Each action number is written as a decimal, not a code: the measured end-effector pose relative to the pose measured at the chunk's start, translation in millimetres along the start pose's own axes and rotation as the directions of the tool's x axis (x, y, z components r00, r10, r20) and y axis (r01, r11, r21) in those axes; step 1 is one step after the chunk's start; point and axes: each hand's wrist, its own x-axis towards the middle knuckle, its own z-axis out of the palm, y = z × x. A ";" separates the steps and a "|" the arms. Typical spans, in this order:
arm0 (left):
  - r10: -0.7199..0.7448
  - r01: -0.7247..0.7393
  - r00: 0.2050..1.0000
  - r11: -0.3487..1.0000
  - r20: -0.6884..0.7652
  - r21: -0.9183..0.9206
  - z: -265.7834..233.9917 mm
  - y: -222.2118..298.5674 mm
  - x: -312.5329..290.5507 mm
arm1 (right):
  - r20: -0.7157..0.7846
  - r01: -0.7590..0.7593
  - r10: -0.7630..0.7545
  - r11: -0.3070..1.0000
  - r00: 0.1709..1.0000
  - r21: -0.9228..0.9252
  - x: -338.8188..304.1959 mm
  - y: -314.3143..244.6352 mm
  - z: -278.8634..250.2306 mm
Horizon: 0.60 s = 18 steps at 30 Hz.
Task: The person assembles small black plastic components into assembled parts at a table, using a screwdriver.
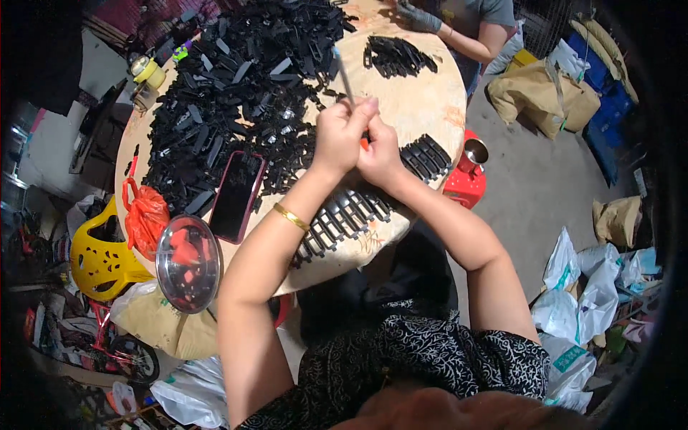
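Observation:
Above the round table (423,115) my hands meet, both closed. My left hand (337,136), with a gold bangle on its wrist, is wrapped round a thin grey rod (345,77) that points up and away. Pressed against it, my right hand (380,154) has its fingers curled in; what they hold is hidden. A small orange bit (365,143) shows between the hands. Below them runs a neat row of long black plastic pieces (344,215), partly covered by my forearms. It continues right as more lined-up pieces (428,158).
Left of my hands spreads a big heap of loose black parts (236,93). A phone (237,195), a clear bowl (188,297) and a red bag (147,215) lie along the left edge. Across the table a gloved co-worker's hand (419,18) is near a smaller black pile (398,57).

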 end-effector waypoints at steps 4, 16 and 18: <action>0.021 -0.017 0.999 0.986 -0.024 0.167 -1.3 0.5 8.6 | -0.067 0.146 -0.141 0.987 0.988 0.069 12.1 2.3 3.4; -0.001 -0.010 0.998 0.983 0.061 0.183 -2.8 21.0 -9.9 | -0.084 0.074 -0.067 0.993 0.994 0.087 -6.3 -8.2 7.6; 0.037 -0.044 0.998 0.981 0.041 0.189 3.6 13.1 -9.9 | -0.070 0.064 -0.059 0.996 0.996 0.065 -10.1 0.2 6.5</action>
